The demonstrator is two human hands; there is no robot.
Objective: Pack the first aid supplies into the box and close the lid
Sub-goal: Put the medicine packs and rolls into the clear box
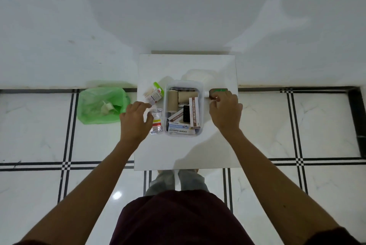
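A clear plastic box (202,90) stands in the middle of a small white table (186,151). It holds tan bandage rolls, povidone-iodine ointment cartons and an antiseptic bandage pack. Right of the box lies a brown bottle with a green label and white cap (216,92); my right hand (225,112) is over its near end, fingers curled onto it. My left hand (135,119) hovers left of the box, fingers apart, beside a clear sachet pack (156,121). Further back lie a green-capped bottle (157,86) and small packets (153,96). The whitish lid (198,75) lies behind the box.
A green plastic bag (103,105) with crumpled waste sits on the tiled floor left of the table. A white wall rises just behind the table. My legs and feet stand at the table's near edge.
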